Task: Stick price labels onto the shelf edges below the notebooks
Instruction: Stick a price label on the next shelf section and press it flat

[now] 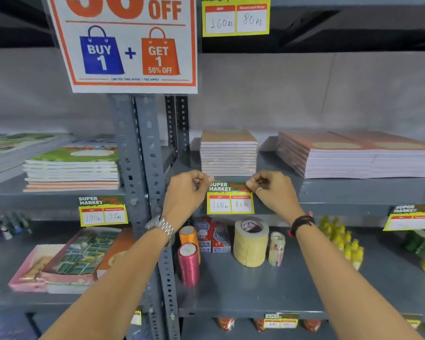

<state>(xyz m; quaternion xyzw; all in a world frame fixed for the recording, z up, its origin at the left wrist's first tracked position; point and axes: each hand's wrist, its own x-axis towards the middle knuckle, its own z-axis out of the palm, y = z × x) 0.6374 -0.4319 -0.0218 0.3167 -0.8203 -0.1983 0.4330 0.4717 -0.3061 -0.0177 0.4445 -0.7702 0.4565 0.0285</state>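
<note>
Both hands, left hand point(189, 190) and right hand point(272, 190), pinch the price label's point(230, 198) top corners against the shelf edge point(341, 192) below stacked notebooks point(228, 153).

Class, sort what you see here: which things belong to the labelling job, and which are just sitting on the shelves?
Job: price label, shelf edge, notebooks, left hand, right hand.

Lying about: tape roll, thread spools, offer poster, yellow bottles.
</note>
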